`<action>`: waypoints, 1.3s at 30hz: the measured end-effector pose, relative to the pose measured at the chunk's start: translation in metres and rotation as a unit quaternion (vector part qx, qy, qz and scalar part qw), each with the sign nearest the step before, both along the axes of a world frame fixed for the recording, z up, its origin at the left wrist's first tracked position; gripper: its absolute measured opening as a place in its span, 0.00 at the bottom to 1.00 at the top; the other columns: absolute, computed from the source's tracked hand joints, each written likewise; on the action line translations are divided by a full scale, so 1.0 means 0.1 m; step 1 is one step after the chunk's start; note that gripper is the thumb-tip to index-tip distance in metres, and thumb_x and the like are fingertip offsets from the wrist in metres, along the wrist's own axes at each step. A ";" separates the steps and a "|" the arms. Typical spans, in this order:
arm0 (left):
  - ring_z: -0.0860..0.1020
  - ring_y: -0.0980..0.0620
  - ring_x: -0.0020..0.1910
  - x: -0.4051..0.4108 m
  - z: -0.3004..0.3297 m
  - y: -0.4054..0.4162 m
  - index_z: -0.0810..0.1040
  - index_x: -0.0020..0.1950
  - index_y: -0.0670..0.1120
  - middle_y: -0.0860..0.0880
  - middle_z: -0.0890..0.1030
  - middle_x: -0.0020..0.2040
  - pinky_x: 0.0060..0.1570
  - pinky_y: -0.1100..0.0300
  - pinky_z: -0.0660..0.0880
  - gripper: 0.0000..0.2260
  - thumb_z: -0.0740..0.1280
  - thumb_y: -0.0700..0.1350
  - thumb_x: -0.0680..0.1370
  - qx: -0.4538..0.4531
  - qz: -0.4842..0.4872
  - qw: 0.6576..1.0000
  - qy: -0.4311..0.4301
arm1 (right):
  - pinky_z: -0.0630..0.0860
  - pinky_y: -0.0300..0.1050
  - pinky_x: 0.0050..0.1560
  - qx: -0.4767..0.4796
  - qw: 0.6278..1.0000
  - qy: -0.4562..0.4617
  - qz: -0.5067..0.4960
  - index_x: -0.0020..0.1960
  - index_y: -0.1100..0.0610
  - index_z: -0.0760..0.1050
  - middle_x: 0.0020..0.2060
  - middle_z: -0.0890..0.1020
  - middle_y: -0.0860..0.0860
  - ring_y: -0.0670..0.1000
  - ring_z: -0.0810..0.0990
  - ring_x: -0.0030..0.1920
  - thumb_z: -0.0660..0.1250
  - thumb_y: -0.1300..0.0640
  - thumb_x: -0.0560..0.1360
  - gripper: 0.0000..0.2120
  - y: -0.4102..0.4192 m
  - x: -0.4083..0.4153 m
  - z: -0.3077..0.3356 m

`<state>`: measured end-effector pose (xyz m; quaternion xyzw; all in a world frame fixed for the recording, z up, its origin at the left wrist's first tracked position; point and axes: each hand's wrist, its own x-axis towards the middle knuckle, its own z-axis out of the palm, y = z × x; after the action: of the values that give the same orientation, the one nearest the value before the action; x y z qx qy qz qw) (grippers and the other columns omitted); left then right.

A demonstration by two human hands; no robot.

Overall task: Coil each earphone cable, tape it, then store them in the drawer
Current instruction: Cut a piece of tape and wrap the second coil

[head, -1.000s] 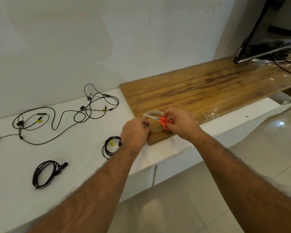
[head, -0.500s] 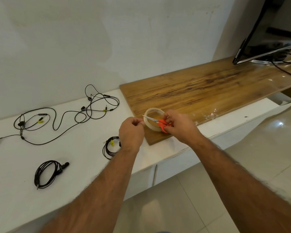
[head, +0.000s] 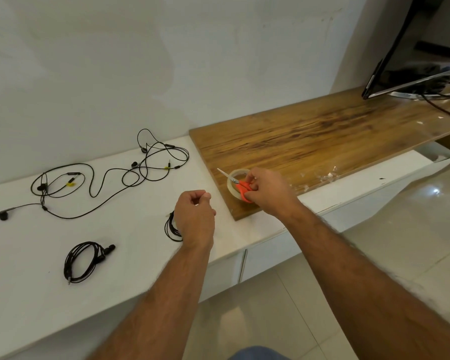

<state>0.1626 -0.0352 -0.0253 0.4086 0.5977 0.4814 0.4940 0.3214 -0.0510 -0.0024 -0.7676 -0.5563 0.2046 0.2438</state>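
My right hand (head: 269, 192) grips the orange-handled scissors (head: 243, 189), blades pointing left, just over the clear tape roll (head: 231, 178) on the wooden top. Over the white counter, my left hand (head: 195, 216) has its thumb and forefinger pinched together on what looks like a short piece of clear tape, barely visible. One coiled earphone (head: 82, 261) lies at the front left. A second coil (head: 171, 228) is partly hidden behind my left hand. Two uncoiled earphone cables (head: 94, 185) (head: 156, 162) sprawl near the wall. The drawer fronts (head: 270, 253) under the counter are closed.
The wooden top (head: 322, 141) runs to the right, with clear scraps (head: 322, 176) near its front edge. A television (head: 413, 61) with its cables stands at the far right. The white counter (head: 24, 268) extends left, and there is tiled floor (head: 322, 294) below.
My left hand has pulled left, away from the tape roll, onto the white counter with its fingers still pinched. My right hand stays with the scissors at the roll.
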 end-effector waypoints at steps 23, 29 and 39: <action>0.76 0.57 0.30 -0.20 0.06 -0.39 0.77 0.48 0.45 0.48 0.79 0.42 0.27 0.65 0.71 0.04 0.68 0.37 0.76 -0.103 0.050 0.980 -0.162 | 0.80 0.49 0.38 -0.030 0.949 0.313 -0.005 0.60 0.55 0.78 0.36 0.83 0.51 0.48 0.76 0.32 0.70 0.58 0.76 0.13 -0.36 0.11 0.07; 0.76 0.58 0.30 -0.15 0.06 -0.46 0.75 0.52 0.46 0.49 0.79 0.42 0.26 0.66 0.72 0.06 0.66 0.37 0.77 -0.114 0.079 0.972 -0.189 | 0.81 0.48 0.42 -0.234 0.885 0.388 0.104 0.60 0.61 0.77 0.42 0.82 0.55 0.48 0.77 0.35 0.68 0.53 0.78 0.15 -0.76 0.00 -0.08; 0.77 0.57 0.33 -0.14 0.07 -0.48 0.76 0.54 0.45 0.48 0.79 0.42 0.27 0.65 0.73 0.07 0.67 0.36 0.77 -0.129 0.074 0.965 -0.216 | 0.80 0.47 0.41 -0.231 0.872 0.419 0.102 0.60 0.63 0.77 0.41 0.83 0.55 0.48 0.75 0.33 0.67 0.53 0.78 0.16 -0.64 -0.23 -0.19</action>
<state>0.1491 -0.0835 -0.0180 0.1816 0.5626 0.5123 0.6230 0.2989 -0.1146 -0.0210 -0.5832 -0.4139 0.6535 0.2480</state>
